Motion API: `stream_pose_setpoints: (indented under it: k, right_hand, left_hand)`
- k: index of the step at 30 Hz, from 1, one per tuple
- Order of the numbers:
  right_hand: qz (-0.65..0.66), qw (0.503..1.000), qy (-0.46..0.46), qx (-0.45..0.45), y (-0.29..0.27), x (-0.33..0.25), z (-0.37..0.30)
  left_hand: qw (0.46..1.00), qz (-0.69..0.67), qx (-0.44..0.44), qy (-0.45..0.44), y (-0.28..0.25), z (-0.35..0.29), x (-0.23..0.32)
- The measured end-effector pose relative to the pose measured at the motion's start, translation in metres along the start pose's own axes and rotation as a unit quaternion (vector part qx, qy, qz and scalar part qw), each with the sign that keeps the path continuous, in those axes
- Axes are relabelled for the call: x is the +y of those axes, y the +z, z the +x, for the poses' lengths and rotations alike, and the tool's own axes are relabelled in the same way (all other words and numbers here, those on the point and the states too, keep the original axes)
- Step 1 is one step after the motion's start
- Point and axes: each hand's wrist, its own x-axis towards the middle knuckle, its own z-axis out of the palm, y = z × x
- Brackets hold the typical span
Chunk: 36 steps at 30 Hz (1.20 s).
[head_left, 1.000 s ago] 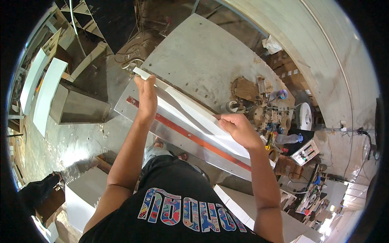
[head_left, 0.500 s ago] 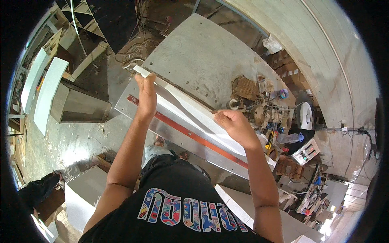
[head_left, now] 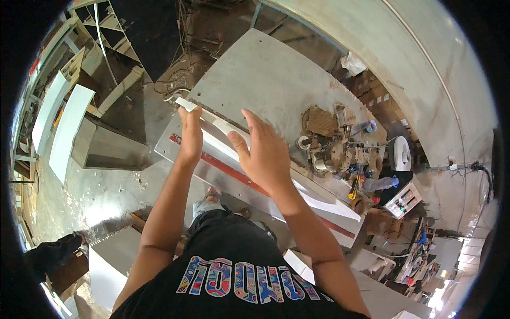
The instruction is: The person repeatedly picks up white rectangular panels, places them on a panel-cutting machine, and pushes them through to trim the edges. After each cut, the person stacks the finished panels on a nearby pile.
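A workshop: a scuffed grey surface (head_left: 244, 74) carries grimy machinery (head_left: 336, 157) at right, near a control box (head_left: 402, 201); the left floor (head_left: 114, 198) is blotchy.

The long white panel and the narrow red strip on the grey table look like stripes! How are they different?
The long white panel is pale and wider; the narrow red strip is darker and slimmer. The white panel lies farther from the person's body, while the red strip lies nearer. Both are long, run along the same slant, and are partly covered by the person's arms and hands.
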Motion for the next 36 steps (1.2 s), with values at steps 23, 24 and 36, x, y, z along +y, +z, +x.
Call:
stream_pose_setpoints:
  k: [23, 24, 36]
  right_hand:
    - [-0.236, 0.95, 0.195, 0.068, -0.142, 0.095, -0.157]
    - [-0.239, 0.948, 0.194, 0.082, -0.151, 0.103, -0.168]
    - [-0.115, 0.955, 0.227, 0.15, -0.181, 0.133, -0.224]
  left_hand:
    - [0.994, 0.072, 0.077, -0.018, 0.006, 0.016, 0.007]
    - [0.995, 0.057, 0.076, -0.02, 0.006, 0.017, 0.007]
    - [0.993, 0.025, 0.116, -0.011, 0.022, 0.013, 0.026]
